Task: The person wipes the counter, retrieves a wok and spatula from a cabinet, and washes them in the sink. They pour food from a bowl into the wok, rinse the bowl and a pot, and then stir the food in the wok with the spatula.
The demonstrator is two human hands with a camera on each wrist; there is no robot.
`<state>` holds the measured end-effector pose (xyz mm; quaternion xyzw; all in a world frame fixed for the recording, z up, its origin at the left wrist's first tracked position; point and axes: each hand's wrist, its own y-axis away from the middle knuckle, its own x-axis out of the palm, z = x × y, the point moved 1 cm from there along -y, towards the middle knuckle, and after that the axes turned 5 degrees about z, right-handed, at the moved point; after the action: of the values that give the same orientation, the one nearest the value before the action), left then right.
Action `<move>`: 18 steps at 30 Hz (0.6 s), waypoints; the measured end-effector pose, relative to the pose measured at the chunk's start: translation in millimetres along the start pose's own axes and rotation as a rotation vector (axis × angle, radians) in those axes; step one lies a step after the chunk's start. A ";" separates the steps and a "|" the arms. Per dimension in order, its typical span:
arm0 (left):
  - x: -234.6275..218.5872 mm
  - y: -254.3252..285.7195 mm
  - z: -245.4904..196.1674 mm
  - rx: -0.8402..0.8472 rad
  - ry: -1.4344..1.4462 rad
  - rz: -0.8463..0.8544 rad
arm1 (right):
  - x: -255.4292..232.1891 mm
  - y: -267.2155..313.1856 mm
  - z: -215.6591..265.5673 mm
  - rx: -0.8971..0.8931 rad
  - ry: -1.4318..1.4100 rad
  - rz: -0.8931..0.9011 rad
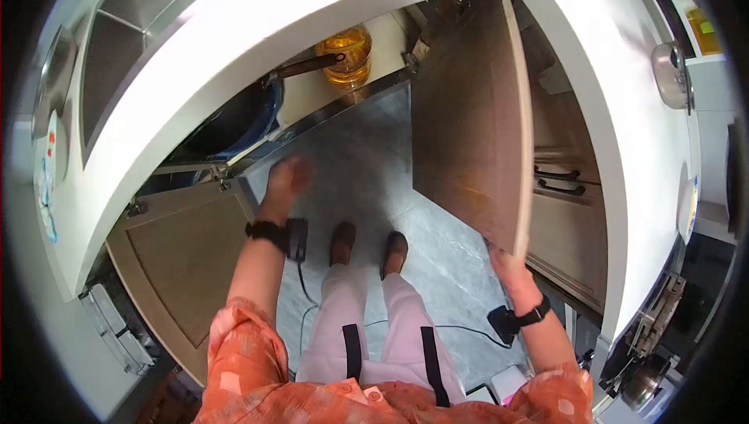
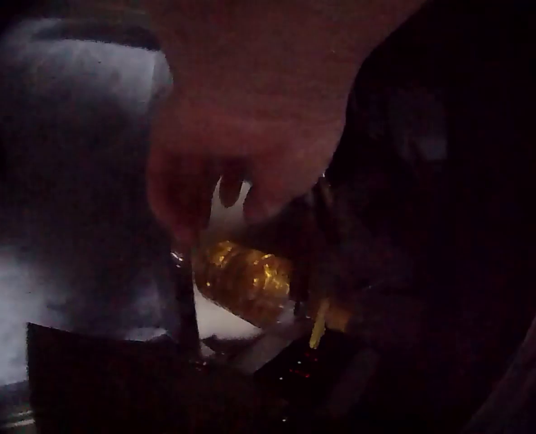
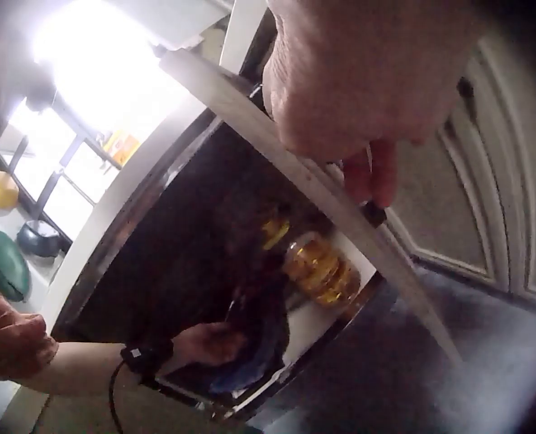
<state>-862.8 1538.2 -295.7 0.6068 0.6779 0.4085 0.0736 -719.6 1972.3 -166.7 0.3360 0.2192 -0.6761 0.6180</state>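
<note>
My right hand point(image 1: 511, 264) grips the free edge of a wooden cabinet door point(image 1: 468, 127), which stands swung out. In the right wrist view, fingers point(image 3: 383, 172) curl by a dark handle point(image 3: 374, 214) on the door's outer face. My left hand point(image 1: 289, 178), blurred, hovers before the open lower cabinet with fingers loosely bent and nothing held. Beside it in the cabinet lies a dark wok point(image 1: 234, 124) with a blue rim and a wooden handle point(image 1: 308, 65). A big bottle of yellow oil point(image 1: 347, 57) stands farther right inside.
A second cabinet door point(image 1: 183, 260) hangs open at the left. Overhead curves the white countertop point(image 1: 573, 57), with a sink point(image 1: 140, 26) at the upper left. Drawers with black handles point(image 1: 558, 180) are behind the right door. Cables trail from both wrists over the grey floor point(image 1: 445, 221).
</note>
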 end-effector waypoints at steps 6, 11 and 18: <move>75.4 -113.5 -46.3 -0.004 -0.036 -0.157 | -41.9 2.9 4.2 0.091 0.468 0.112; 71.2 -194.8 -69.3 0.095 0.173 -0.281 | -51.7 16.0 -29.1 0.247 0.487 0.070; 61.4 -248.3 -73.1 0.136 0.272 -0.281 | -53.2 28.0 -57.4 0.134 0.669 0.097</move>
<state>-1111.1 1575.9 -383.1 0.4490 0.7857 0.4255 -0.0034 -681.0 2045.9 -163.7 0.5891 0.3484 -0.5112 0.5199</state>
